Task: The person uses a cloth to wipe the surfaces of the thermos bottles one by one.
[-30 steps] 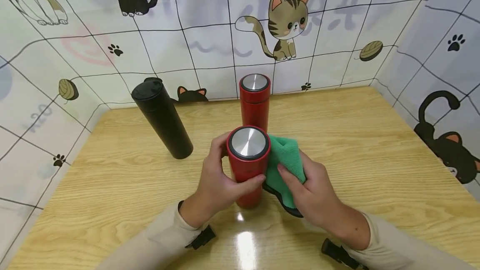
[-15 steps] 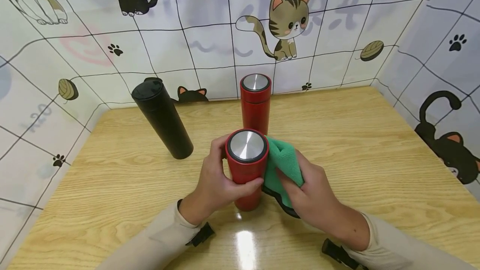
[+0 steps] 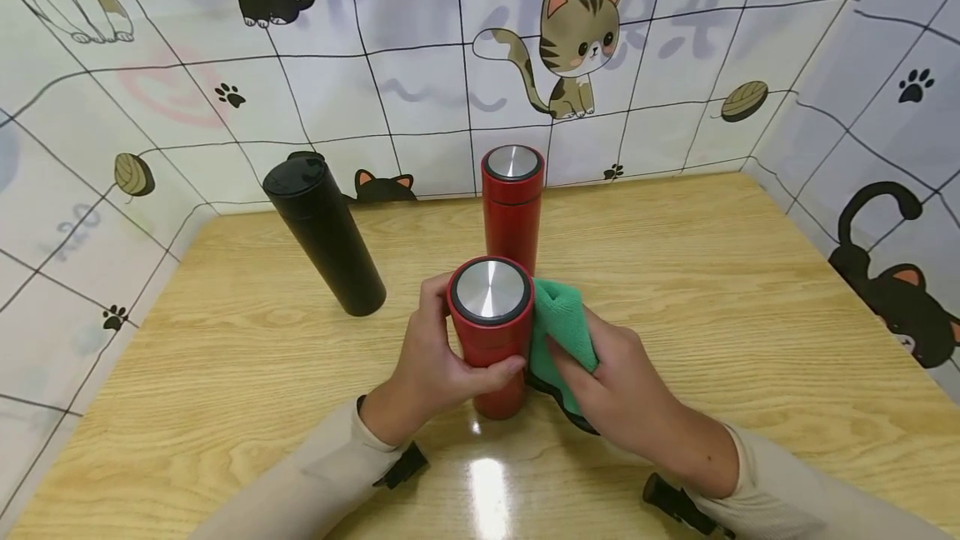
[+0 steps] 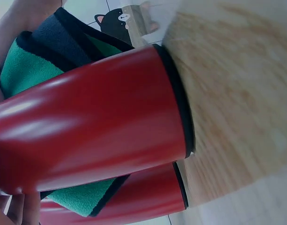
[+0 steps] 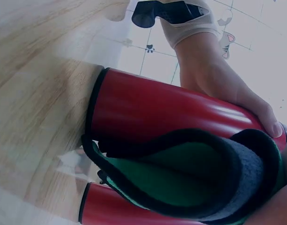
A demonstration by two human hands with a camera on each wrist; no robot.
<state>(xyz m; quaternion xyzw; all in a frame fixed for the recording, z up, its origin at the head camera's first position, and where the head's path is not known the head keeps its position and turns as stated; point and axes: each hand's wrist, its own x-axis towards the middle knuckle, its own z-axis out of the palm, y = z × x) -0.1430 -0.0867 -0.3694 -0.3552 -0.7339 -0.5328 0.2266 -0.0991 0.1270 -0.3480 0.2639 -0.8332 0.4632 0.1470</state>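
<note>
Gripping the near red flask [image 3: 491, 340] around its left side, the left hand [image 3: 431, 361] shows in the head view with its thumb across the near face. The right hand [image 3: 633, 386] clasps a folded green cloth [image 3: 566, 327] whose edge meets that flask's right side. All this sits near the middle of a wood-grain table [image 3: 750, 315]. The far red flask [image 3: 512, 211] stands just behind, partly hidden; both of these 2 have silver-topped lids. A black flask [image 3: 330, 240] stands well apart to the left, and the far wall [image 3: 420, 98] bears printed cats.

From the left wrist, dark-trimmed parts of the cloth show on 2 sides of the gripped flask, which has a black base ring.

From the right wrist, the cloth's loose folds show green and grey beside the gripped flask. Its base seems to rest on the table, though the murky picture leaves contact uncertain.
</note>
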